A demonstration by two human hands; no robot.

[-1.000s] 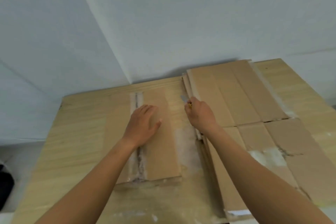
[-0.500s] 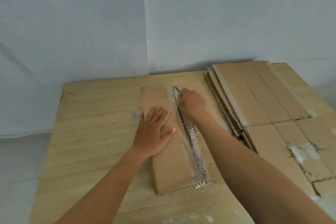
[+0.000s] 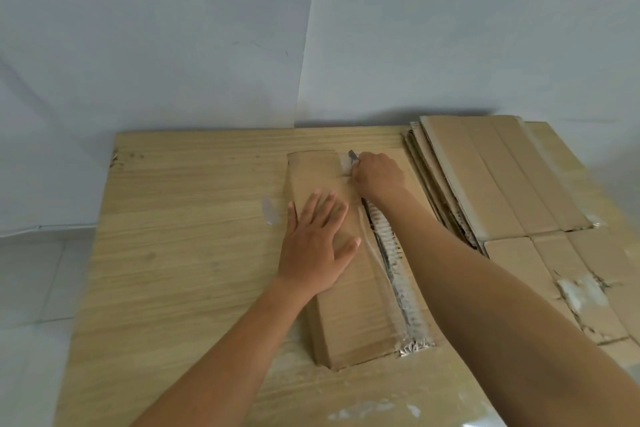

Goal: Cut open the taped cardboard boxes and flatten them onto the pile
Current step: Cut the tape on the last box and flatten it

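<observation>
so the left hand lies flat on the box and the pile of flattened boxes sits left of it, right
No: the head view shows the pile to the right of the box. The left hand does lie flat on it.

Your wooden desk point(image 3: 180, 253) carries a long box point(image 3: 346, 305) at centre frame and a pile of flattened cardboard point(image 3: 485, 177) at the right.

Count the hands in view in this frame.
2. The left hand lies flat on the box, near its middle. The right hand grips a knife at the far end of the tape. No others show.
</observation>
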